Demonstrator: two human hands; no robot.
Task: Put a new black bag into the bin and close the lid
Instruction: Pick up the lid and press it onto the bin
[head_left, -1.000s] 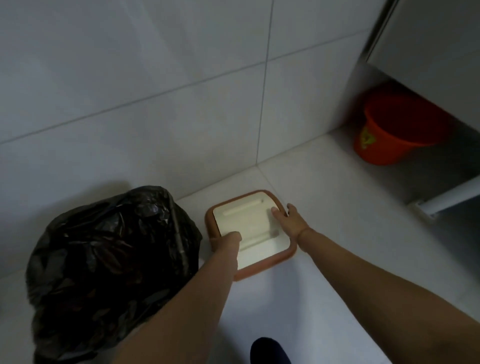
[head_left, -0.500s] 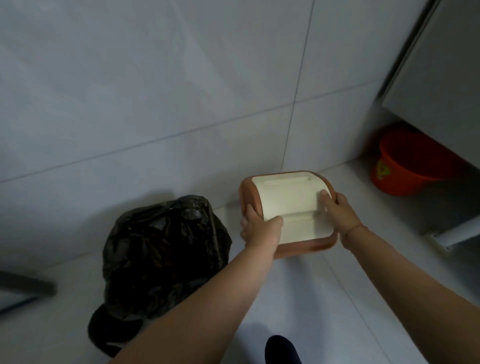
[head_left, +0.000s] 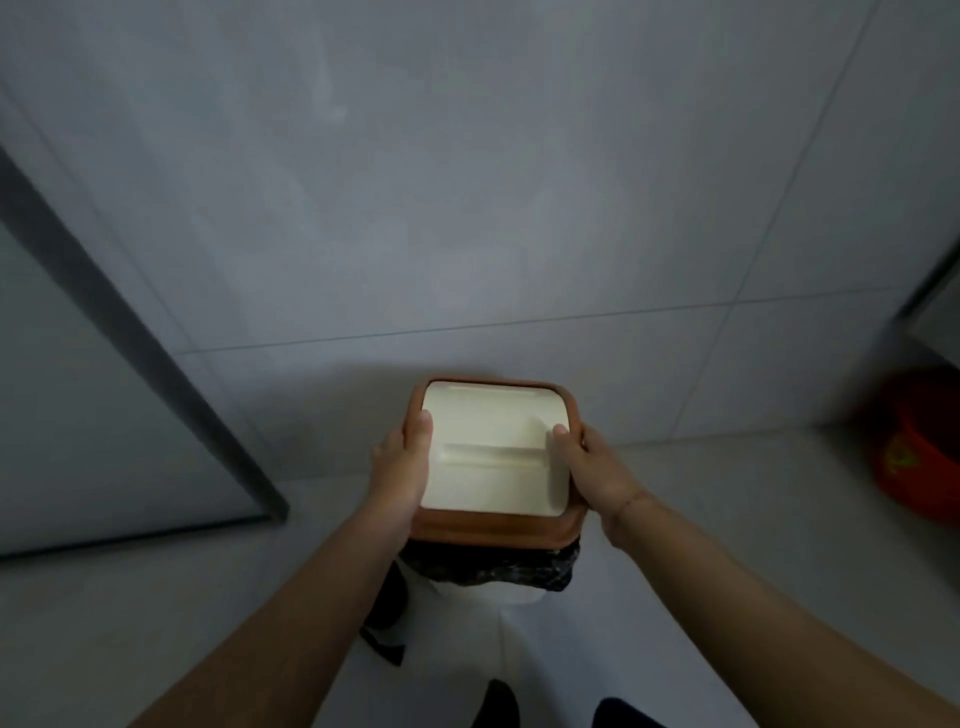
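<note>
While both hands (head_left: 400, 467) (head_left: 597, 470) clasp lid (head_left: 493, 467), it lies level.

Pale tiled floor (head_left: 701, 519) carries the white bin (head_left: 498, 623) at 6 o'clock and an orange bucket (head_left: 919, 467) at 3 o'clock.

One lid (head_left: 491, 452), two hands (left (head_left: 400, 467), right (head_left: 597, 473)), one black bag (head_left: 498, 566), one red bucket (head_left: 919, 452)

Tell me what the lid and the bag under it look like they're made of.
Lid: looks like rigid moulded plastic, matte cream panel in a brown rim, with a moulded groove. Black bag: thin plastic film, likely; it is crinkled and glints where it hangs below the rim.
</note>
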